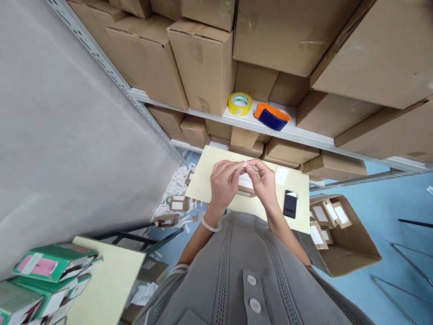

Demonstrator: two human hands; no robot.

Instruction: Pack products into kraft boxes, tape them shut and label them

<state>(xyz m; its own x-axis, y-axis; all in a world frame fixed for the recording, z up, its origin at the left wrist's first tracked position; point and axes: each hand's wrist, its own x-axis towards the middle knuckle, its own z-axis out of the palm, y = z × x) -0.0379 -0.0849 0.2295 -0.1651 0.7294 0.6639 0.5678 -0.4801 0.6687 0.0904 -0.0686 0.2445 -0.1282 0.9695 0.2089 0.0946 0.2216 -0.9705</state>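
My left hand [223,183] and my right hand [262,180] meet above the pale yellow table [203,174], fingertips pinched together. Between them shows a tiny white piece [244,164], too small for me to tell its kind. Just below my fingers lies a small brown cardboard box [246,192] with a white label [246,181] on it, partly hidden by both hands. To the right of my right hand are a white slip of paper [281,174] and a dark phone [290,204].
A metal shelf [311,135] full of cardboard boxes rises behind the table, with yellow tape [240,104] and an orange-and-blue tape dispenser [272,116] on it. At right stands an open carton [352,253] of small labelled boxes. Green boxes [56,262] sit lower left; paper scraps [176,185] litter the floor.
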